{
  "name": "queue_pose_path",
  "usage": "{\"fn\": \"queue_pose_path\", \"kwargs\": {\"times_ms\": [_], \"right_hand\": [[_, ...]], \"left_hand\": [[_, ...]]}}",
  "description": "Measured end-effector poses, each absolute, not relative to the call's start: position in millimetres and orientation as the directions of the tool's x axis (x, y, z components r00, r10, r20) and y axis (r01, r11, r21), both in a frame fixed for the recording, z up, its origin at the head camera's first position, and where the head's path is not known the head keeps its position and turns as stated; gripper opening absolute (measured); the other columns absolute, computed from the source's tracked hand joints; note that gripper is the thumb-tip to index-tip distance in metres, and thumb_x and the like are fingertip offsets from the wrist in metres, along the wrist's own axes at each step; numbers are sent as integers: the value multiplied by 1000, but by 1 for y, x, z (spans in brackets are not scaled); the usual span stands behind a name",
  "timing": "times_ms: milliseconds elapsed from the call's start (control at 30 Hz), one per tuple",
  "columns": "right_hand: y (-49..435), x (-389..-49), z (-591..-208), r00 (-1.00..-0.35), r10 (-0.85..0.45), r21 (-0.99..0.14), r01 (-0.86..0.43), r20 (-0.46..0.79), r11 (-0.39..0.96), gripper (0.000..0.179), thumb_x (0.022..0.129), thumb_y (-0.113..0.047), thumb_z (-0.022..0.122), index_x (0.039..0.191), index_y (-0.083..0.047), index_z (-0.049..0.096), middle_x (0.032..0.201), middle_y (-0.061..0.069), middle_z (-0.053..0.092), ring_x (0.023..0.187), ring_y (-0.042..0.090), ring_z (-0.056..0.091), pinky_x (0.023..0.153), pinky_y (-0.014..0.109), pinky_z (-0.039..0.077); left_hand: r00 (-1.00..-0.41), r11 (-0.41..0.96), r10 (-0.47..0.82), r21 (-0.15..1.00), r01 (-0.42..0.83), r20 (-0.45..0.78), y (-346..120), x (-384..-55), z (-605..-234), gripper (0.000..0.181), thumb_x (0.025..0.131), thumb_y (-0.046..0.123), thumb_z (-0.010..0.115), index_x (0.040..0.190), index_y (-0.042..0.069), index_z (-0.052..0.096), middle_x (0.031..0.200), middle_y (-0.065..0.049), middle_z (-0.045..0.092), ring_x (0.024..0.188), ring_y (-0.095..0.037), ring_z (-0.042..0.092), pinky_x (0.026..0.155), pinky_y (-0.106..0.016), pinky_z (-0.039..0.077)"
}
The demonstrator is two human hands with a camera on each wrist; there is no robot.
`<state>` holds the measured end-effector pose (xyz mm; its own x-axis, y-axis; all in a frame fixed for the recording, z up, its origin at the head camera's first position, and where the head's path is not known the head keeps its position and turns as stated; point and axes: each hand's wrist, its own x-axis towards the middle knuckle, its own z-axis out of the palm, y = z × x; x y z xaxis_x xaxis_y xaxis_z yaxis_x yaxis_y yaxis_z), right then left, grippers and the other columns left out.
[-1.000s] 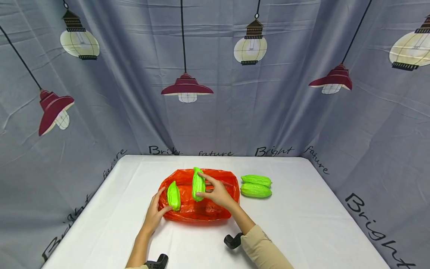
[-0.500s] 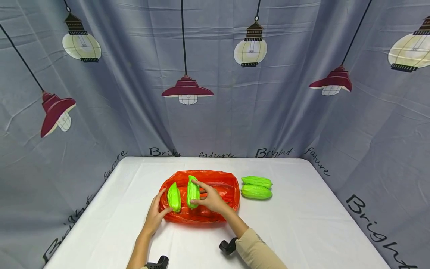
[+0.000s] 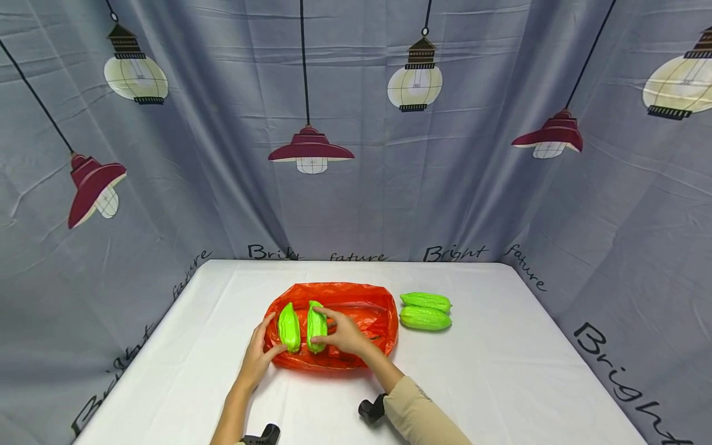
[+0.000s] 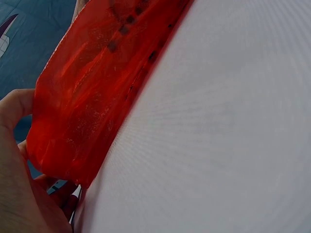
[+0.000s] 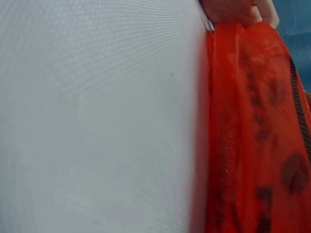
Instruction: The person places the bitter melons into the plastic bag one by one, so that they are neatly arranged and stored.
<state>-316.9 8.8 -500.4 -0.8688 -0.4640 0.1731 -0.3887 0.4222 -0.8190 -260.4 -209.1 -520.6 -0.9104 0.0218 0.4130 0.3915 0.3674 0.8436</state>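
Observation:
An open red plastic bag (image 3: 384, 303) stands on the table in the head view, its mouth spread wide. My right hand (image 3: 346, 335) reaches into the mouth and holds a bright green bitter melon (image 3: 316, 330) upright between thumb and fingers. To the left of it, a second bitter melon (image 3: 288, 327) lies inside the bag. The left edge of the bag is gripped by my left hand (image 3: 258, 353), thumb and fingers spread along it. In the left wrist view that hand's thumb (image 4: 18, 108) comes over the red rim, with other fingers partly hidden behind the plastic.
Two more bitter melons, one at the back (image 3: 426, 301) and one in front (image 3: 425, 318), lie side by side right of the bag. A white cloth (image 3: 500, 371) covers the table. Behind hangs a grey curtain (image 3: 356, 210) printed with lamps.
My right hand has moved left and down into the bag with its bitter melon, bringing it close beside the other one. The left hand has stayed at the bag's edge.

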Motion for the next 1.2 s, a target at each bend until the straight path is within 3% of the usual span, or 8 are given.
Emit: {"fn": "queue_pose_path", "kwargs": {"times_ms": [267, 467, 833, 1200], "right_hand": [[4, -319, -507, -858, -488, -809, -396, 159, 434, 70, 75, -29, 76, 137, -17, 46, 120, 10, 57, 91, 19, 59, 65, 24, 48], [2, -322, -511, -856, -501, -798, -388, 127, 461, 68, 78, -31, 73, 138, -17, 45, 128, 10, 52, 95, 22, 59, 68, 24, 49], [-4, -325, -510, -848, -521, -815, -365, 93, 449, 68, 78, -30, 73, 139, -20, 44, 124, 11, 55, 95, 21, 60, 66, 22, 50], [-7, -326, -512, -824, -558, -817, -385, 96, 428, 67, 80, -28, 72, 139, -17, 44, 128, 12, 52, 92, 21, 62, 69, 23, 50]], "left_hand": [[-911, 382, 22, 839, 388, 412, -220, -279, -550, 73, 78, 14, 69, 141, 8, 34, 136, -23, 35, 125, -37, 32, 100, -58, 22], [-911, 376, 26, 840, 391, 412, -220, -279, -552, 73, 78, 16, 69, 142, 9, 33, 136, -23, 35, 125, -38, 32, 100, -59, 22], [-896, 398, 29, 817, 418, 444, -219, -279, -551, 72, 79, 15, 69, 141, 6, 34, 136, -23, 36, 124, -39, 33, 98, -61, 22], [-918, 374, 38, 846, 380, 395, -220, -279, -550, 74, 79, 19, 68, 143, 10, 32, 137, -22, 34, 126, -37, 30, 100, -60, 20]]}}
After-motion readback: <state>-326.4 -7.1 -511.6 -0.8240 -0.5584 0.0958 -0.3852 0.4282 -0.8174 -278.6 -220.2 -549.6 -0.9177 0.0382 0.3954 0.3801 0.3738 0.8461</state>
